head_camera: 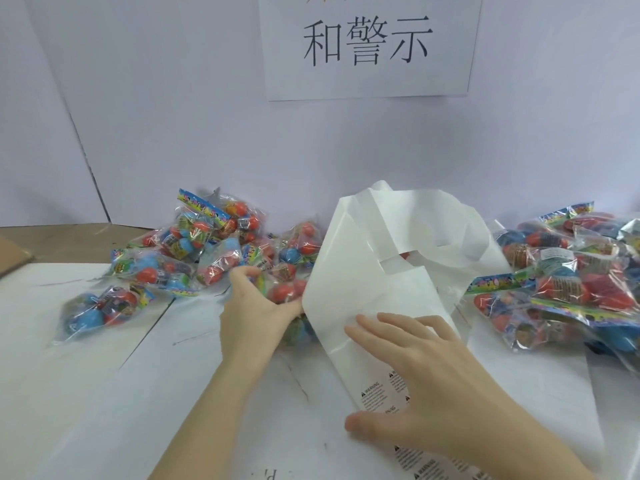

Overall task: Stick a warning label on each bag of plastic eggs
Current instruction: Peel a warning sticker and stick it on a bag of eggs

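A curled white strip of label backing paper rises in the middle of the table, with printed warning labels on its near end. My right hand lies on it with spread fingers, thumb at the strip's near edge. My left hand reaches into a pile of clear bags of red and blue plastic eggs, its fingers curled round one bag beside the strip's left edge. That bag is partly hidden behind the paper.
A second heap of egg bags lies at the right. White paper covers the table. A white wall with a printed sign stands behind. A cardboard edge shows at the far left.
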A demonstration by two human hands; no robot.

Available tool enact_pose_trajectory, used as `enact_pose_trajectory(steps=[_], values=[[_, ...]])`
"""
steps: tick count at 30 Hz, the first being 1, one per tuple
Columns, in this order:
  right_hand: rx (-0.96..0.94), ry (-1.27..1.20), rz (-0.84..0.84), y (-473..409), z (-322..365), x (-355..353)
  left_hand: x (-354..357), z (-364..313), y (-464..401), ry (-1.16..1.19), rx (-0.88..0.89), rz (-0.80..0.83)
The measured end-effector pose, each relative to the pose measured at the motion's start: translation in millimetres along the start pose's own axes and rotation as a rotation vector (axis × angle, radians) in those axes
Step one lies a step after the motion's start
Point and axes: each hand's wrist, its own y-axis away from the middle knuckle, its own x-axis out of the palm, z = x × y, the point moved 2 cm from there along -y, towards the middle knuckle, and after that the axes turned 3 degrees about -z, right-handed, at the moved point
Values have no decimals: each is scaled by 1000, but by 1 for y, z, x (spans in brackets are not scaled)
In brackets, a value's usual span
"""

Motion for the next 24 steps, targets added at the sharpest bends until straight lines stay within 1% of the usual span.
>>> enact_pose_trajectory(steps=[2,4,5,6,7,9,10,12,13,14,15,16,18,19,20,21,24], values=[[9,29,-15,1,-6,2,-10,-4,1,106,65,-257],[30,52,-36,1,-9,2,-19,-11,6,281,140,-490],[38,57,-40,1,-9,2,-23,-14,8,407,159,-542],[40,62,-47,1,-9,2,-26,-18,8,557,147,-533],[40,72,-49,1,-8,2,-28,-22,7,713,95,-466],[58,87,-29,1,-8,3,-27,-27,2,965,-32,-227],[69,89,-25,0,-9,4,-25,-29,1,1043,-67,-112],[56,88,-62,0,-9,3,-22,-36,6,1100,-55,56],[50,63,-94,-1,-8,3,-21,-39,10,1070,-19,98],[59,-16,-129,-3,-7,2,-19,-41,15,1006,28,113],[95,-157,-175,-4,-4,-1,-19,-44,20,929,82,118],[165,-371,-251,-5,-3,-4,-18,-47,24,863,146,127],[325,-900,-409,-4,-5,-12,-15,-52,33,781,267,176],[358,-1095,-434,-4,-8,-16,-13,-54,38,751,309,207],[364,-1209,-421,-4,-8,-19,-9,-54,42,724,340,239],[353,-1267,-389,-3,-6,-22,-6,-54,45,713,352,271],[364,-1306,-351,-3,0,-24,2,-52,50,743,305,376]])
